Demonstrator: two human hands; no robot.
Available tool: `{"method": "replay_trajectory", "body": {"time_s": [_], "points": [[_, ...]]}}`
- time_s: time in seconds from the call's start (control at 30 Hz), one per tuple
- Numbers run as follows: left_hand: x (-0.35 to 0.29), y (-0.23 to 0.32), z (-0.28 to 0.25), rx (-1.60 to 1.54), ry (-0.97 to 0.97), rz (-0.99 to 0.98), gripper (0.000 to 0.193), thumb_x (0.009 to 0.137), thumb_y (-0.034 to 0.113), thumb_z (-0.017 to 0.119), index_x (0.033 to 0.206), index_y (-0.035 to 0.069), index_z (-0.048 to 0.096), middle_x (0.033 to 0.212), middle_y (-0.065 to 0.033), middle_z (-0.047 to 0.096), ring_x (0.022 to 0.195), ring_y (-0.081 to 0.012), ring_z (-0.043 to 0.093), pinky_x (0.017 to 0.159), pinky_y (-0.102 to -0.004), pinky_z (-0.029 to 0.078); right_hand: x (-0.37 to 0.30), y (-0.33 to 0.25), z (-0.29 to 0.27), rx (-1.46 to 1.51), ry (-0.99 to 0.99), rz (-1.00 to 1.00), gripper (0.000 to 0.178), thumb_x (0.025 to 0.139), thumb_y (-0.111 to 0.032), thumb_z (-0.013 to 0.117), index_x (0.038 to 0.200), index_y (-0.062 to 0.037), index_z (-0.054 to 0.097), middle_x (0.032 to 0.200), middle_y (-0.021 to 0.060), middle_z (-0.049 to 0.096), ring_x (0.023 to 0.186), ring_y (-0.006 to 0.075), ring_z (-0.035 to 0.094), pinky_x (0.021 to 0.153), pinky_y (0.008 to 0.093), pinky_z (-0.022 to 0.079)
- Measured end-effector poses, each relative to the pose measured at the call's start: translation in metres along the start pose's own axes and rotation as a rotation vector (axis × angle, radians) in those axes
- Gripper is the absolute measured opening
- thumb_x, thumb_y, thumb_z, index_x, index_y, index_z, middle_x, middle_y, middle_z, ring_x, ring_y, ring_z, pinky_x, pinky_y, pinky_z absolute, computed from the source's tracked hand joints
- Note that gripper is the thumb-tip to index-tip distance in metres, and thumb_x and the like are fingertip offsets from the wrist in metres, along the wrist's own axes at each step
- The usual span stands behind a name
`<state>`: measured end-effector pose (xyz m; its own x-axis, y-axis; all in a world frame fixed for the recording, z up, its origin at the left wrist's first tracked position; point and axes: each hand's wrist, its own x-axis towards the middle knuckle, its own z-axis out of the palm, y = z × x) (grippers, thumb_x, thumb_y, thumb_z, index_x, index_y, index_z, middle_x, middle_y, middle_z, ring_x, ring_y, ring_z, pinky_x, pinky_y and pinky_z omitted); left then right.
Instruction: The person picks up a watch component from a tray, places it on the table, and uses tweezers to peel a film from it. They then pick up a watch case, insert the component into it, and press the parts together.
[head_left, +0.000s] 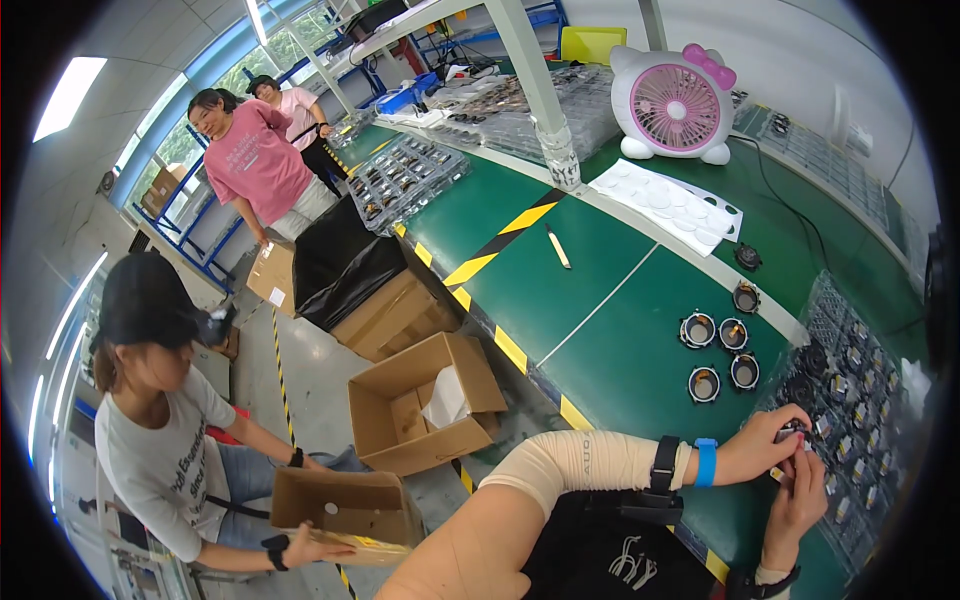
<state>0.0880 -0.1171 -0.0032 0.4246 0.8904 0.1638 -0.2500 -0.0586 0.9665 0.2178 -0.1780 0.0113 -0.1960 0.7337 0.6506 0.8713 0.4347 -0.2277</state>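
Note:
At the right end of the green bench, my left hand [748,450] and my right hand [797,500] meet with fingertips closed on a small round dark part [791,429]. Fingers cover most of that part, so its detail is hidden. Just beyond and to the right of my hands lies a clear plastic tray [822,300] filled with rows of small dark parts. Several round metal-rimmed parts [703,383] stand loose on the bench to the left of the tray. A darker round part [747,257] lies farther back.
A pink-and-white fan [677,108] stands behind a white sheet with round cutouts [668,200]. A cutter knife [558,247] lies mid-bench. Left of the bench are an open carton [470,375], a black-lined bin [345,262] and a seated person [165,430] holding another carton [350,505]. Others stand behind.

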Motion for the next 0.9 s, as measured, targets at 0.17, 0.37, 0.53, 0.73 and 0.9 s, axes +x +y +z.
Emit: {"method": "replay_trajectory", "body": {"time_s": [0.17,0.37,0.53,0.73,0.9], "points": [[-0.002,0.000,0.006,-0.007,-0.033,0.021,0.019,0.082,0.007,0.050,0.100,0.003,0.050,0.077,-0.0102,0.058,0.064,-0.0107,0.056,0.054,-0.0249,0.045,-0.006,0.001,-0.008,-0.057,0.006,-0.004,0.027,0.071,0.003,0.062,0.097,0.0000,0.058,0.089,0.0140,0.057,0.070,0.0298,0.058,0.056,0.0347,0.046],[0.004,0.004,-0.015,0.189,0.049,-0.054,0.023,0.085,0.006,0.046,0.108,0.006,0.051,0.081,-0.0037,0.055,0.060,-0.0064,0.050,0.050,-0.0211,0.043,0.017,0.001,0.007,0.001,0.021,0.001,0.033,0.065,0.000,0.061,0.098,-0.0075,0.061,0.087,0.0076,0.060,0.067,0.0243,0.060,0.053,0.0325,0.047],[0.015,0.013,-0.012,-0.084,-0.039,-0.202,0.028,0.091,0.011,0.036,0.116,0.003,0.044,0.095,-0.0098,0.056,0.067,-0.0113,0.054,0.045,-0.0206,0.043,0.011,0.021,0.001,-0.098,0.121,0.075,0.031,0.064,-0.003,0.064,0.094,-0.0100,0.063,0.080,0.0044,0.058,0.055,0.0191,0.056,0.046,0.0283,0.043],[0.010,0.006,0.000,-0.074,-0.081,-0.222,0.029,0.091,0.011,0.036,0.117,0.002,0.042,0.097,-0.0090,0.057,0.067,-0.0114,0.053,0.047,-0.0224,0.043,-0.001,0.021,-0.005,-0.107,0.132,0.052,0.036,0.059,-0.003,0.063,0.094,-0.0112,0.064,0.077,0.0013,0.056,0.053,0.0140,0.056,0.043,0.0248,0.042],[0.008,0.008,0.002,-0.003,-0.084,-0.206,0.029,0.090,0.008,0.035,0.117,0.004,0.043,0.093,-0.0076,0.056,0.065,-0.0091,0.052,0.048,-0.0210,0.044,-0.002,0.021,0.000,-0.139,0.146,-0.004,0.031,0.061,-0.013,0.064,0.092,-0.0100,0.061,0.077,-0.0002,0.054,0.053,0.0113,0.055,0.043,0.0233,0.041]]}}
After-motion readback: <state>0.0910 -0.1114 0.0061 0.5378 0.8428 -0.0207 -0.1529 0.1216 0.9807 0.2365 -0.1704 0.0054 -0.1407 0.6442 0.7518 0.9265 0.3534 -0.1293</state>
